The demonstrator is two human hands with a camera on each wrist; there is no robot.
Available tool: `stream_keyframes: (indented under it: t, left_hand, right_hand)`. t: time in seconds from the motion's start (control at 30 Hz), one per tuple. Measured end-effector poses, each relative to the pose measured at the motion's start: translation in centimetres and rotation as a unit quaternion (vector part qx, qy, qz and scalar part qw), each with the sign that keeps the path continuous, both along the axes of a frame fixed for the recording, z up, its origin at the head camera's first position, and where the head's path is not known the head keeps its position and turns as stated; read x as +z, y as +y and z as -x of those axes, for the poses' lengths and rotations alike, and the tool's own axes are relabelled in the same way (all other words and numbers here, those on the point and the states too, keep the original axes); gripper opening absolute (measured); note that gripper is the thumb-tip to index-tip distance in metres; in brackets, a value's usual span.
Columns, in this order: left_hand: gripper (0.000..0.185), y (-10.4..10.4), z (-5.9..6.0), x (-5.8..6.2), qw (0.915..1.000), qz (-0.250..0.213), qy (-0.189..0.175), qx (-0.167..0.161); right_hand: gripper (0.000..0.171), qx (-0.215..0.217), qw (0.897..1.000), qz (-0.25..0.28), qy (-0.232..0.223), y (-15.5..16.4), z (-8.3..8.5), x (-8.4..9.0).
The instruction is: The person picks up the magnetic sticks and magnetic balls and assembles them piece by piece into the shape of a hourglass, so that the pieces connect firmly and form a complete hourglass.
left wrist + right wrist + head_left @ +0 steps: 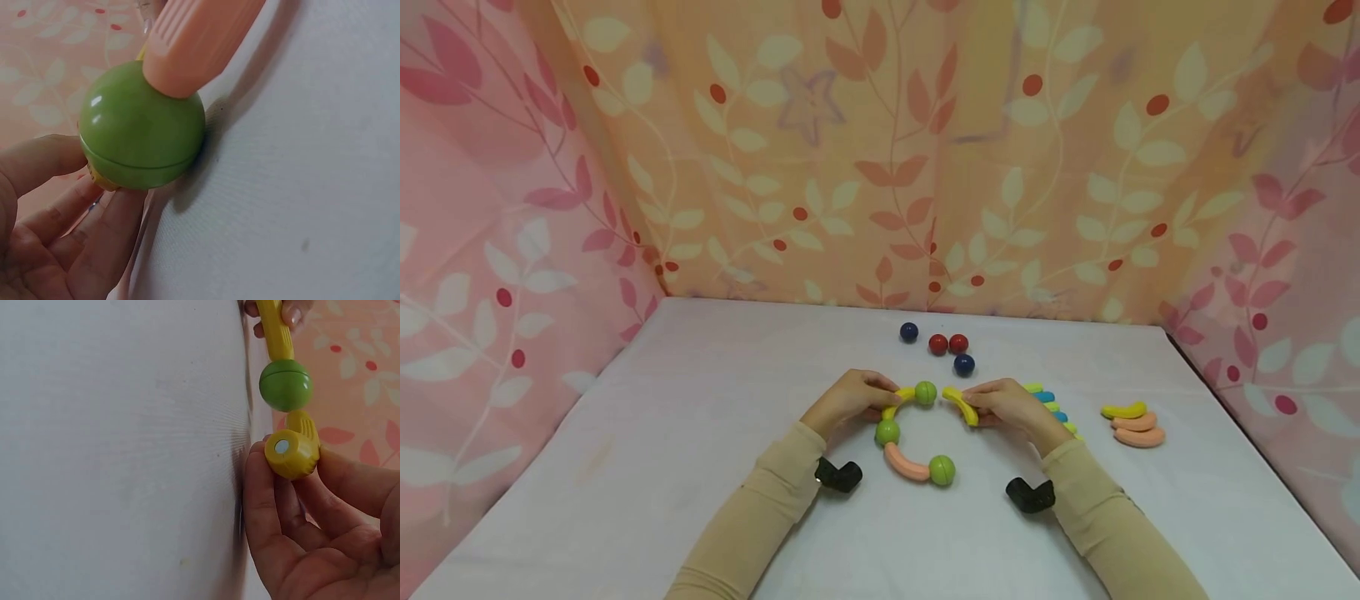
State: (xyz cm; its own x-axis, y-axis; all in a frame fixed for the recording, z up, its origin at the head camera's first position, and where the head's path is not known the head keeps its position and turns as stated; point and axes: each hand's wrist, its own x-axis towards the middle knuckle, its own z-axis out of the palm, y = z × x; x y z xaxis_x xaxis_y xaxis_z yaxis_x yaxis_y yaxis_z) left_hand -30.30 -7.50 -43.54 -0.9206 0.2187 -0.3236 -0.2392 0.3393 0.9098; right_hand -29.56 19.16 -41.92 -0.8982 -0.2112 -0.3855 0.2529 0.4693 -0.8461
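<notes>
Fingers of the right hand pinch a ribbed yellow curve; left hand grips another yellow curve.

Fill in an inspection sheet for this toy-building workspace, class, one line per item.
Surface: white cloth-covered table.
Job's things: chain of green balls with yellow and pink curved rods; a loose yellow curved rod.
Clutter: two dark blue balls, two red balls, stacked spare rods.
Hands: left hand holds the chain's yellow rod; right hand pinches the loose rod.
Cables: nothing seen.
Surroundings: leaf-patterned curtains.
</notes>
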Motion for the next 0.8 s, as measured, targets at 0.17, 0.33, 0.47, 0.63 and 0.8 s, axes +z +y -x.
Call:
stream_keyframes:
  t: [0.17, 0.33, 0.47, 0.63, 0.8]
  left_hand:
    - [0.025, 0.1, 0.0, 0.0, 1.0, 0.004, 0.0, -0.004]
    - [0.024, 0.3, 0.2, -0.1, 1.0, 0.006, 0.001, 0.002]
    - [0.024, 0.3, 0.3, -0.1, 1.0, 0.003, 0.002, 0.004]
    - [0.023, -0.2, 0.2, 0.3, 0.9999, 0.011, 0.007, -0.01]
    - [0.029, -0.6, 1.1, 1.2, 0.9981, 0.043, 0.026, -0.035]
  right_hand:
    - [0.039, 0.006, 1.0, -0.005, 0.003, -0.2, 0.3, -0.2]
    - [0.039, 0.006, 1.0, -0.004, 0.008, -0.2, 0.6, -0.4]
    - [0.041, -0.004, 1.0, 0.01, 0.006, 0.1, 0.3, -0.4]
    - [0.041, -0.023, 0.999, 0.023, 0.006, 0.8, -1.0, -0.2]
    - [0.032, -0.021, 1.0, 0.01, 0.002, 0.4, -3.6, 0.0]
